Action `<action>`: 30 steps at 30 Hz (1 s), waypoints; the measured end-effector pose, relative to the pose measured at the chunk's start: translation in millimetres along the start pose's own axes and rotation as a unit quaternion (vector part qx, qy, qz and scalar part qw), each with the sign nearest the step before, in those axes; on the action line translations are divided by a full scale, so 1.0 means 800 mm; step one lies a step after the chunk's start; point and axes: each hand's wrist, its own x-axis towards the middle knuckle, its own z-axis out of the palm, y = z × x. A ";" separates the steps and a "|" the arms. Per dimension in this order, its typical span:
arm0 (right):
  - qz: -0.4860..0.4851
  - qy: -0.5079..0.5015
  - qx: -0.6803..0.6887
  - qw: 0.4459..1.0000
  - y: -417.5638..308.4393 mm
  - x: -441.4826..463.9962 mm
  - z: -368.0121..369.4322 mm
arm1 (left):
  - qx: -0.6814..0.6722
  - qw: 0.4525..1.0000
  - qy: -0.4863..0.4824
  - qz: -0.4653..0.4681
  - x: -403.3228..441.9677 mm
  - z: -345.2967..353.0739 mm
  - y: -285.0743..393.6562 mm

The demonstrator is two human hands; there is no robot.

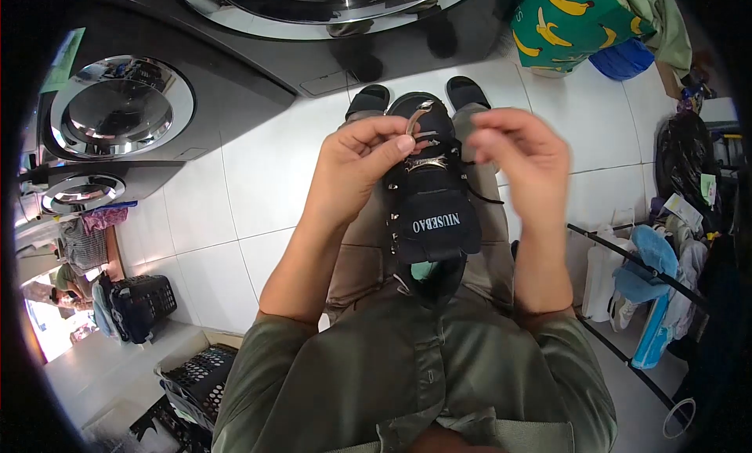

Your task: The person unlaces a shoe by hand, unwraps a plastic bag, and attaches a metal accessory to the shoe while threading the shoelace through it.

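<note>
A black shoe [427, 191] lies on my lap, toe pointing away from me. Its tongue is folded toward me and bears white lettering that reads "NIUSEBAO" upside down; a green insole [424, 270] shows in the opening. Thumb and forefinger of my left hand [356, 167] pinch a flat, light-brown shoelace [415, 120] above the front of the shoe. More lace crosses the eyelets below. To the right of the shoe, my right hand [523, 151] is raised with bent fingers, smeared by motion. Whether it holds anything does not show. A thin black cord [487, 198] trails beneath it.
Dark front-loading washers [243, 69] stand ahead and to the left. A green banana-print bag [560, 26] is at the upper right, a black metal rack [638, 265] at the right. Perforated baskets [202, 379] sit at lower left. White tiles [200, 206] cover the floor.
</note>
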 end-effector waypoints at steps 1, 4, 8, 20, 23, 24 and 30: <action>-0.014 -0.003 -0.022 1.000 0.007 -0.001 0.014 | -0.028 1.000 -0.005 0.002 -0.002 0.000 -0.002; -0.053 -0.001 0.006 0.999 0.018 -0.003 0.039 | -0.060 0.998 -0.017 0.004 -0.006 0.002 -0.007; -0.063 -0.017 0.022 0.998 0.018 -0.002 0.045 | -0.044 0.999 -0.032 -0.001 -0.011 0.005 -0.006; -0.112 0.039 0.068 0.991 0.022 -0.007 0.055 | -0.069 0.996 -0.054 -0.010 -0.013 0.008 -0.005; -0.123 0.039 0.075 0.989 0.023 -0.007 0.055 | -0.057 0.997 -0.057 -0.004 -0.014 0.008 -0.006; -0.113 0.040 0.085 0.989 0.022 -0.007 0.055 | -0.057 0.997 -0.058 -0.005 -0.014 0.008 -0.005; -0.087 0.041 0.095 0.991 0.018 -0.008 0.055 | -0.083 0.994 -0.067 0.010 -0.012 0.009 -0.006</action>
